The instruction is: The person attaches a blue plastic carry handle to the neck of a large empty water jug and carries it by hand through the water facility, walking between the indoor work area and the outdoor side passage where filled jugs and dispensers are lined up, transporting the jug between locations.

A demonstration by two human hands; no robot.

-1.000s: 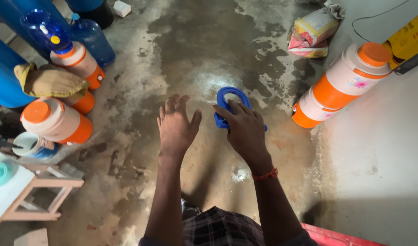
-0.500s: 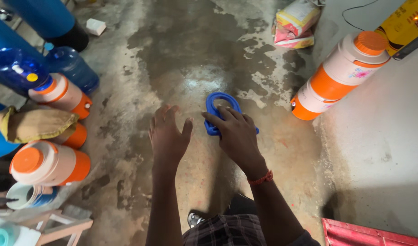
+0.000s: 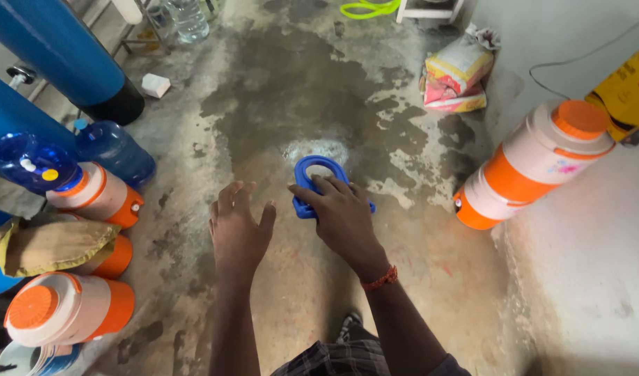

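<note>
**Grey concrete, blue ring, two hands low over the floor**

Grey concrete floor [image 3: 194,278], blotched with darker damp stains, pale wall [image 3: 584,264] at right. The right hand [image 3: 344,216] rests on a blue plastic ring [image 3: 312,174] lying flat on the floor, fingers curled over its near edge; grip partly hidden, cannot tell how firm. The left hand [image 3: 237,233] hovers just beside, fingers spread, holding nothing. An orange-and-white jug [image 3: 535,167] stands against the wall. More such jugs [image 3: 68,310] crowd the left edge, one under a tan cloth [image 3: 51,244]. Blue tanks [image 3: 55,49] cut off at top left. Sacks [image 3: 458,76] far right.
</note>
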